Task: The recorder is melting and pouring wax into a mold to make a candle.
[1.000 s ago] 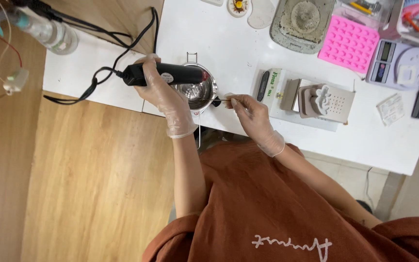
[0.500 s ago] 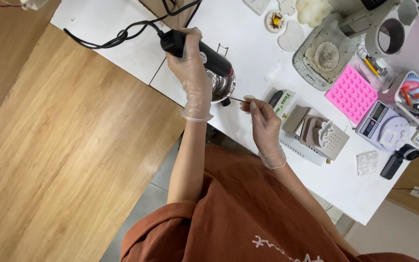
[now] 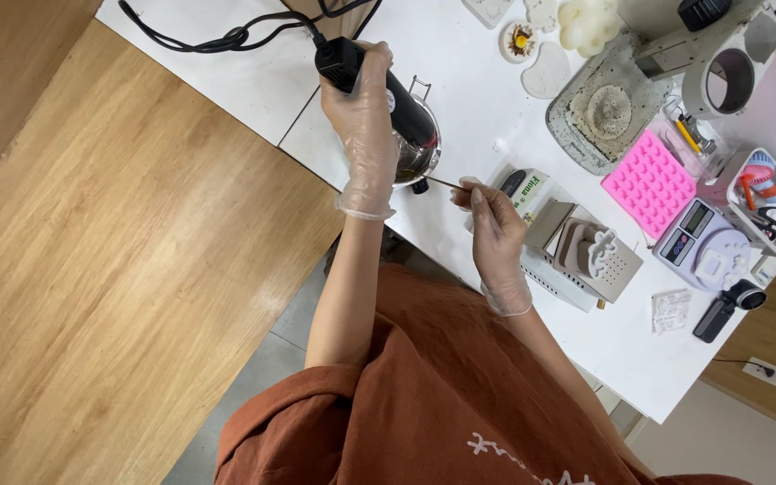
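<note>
Left hand [image 3: 365, 108]: grasping black heat gun [image 3: 379, 81] over small metal pot [image 3: 417, 160] on white table [image 3: 253, 85]. Right hand [image 3: 494, 229]: pinching thin stick [image 3: 442, 182] dipped in pot. Step: heating, stirring; next needs steady aim.

Both gloved hands (left [image 3: 365, 126], right [image 3: 493, 229]) closed, gripping.

A white table [image 3: 460, 54] carried a metal pot [image 3: 419, 153] at its near edge, a pink mould [image 3: 648, 182], a small scale [image 3: 707, 244] and a black cable [image 3: 217, 36].
</note>
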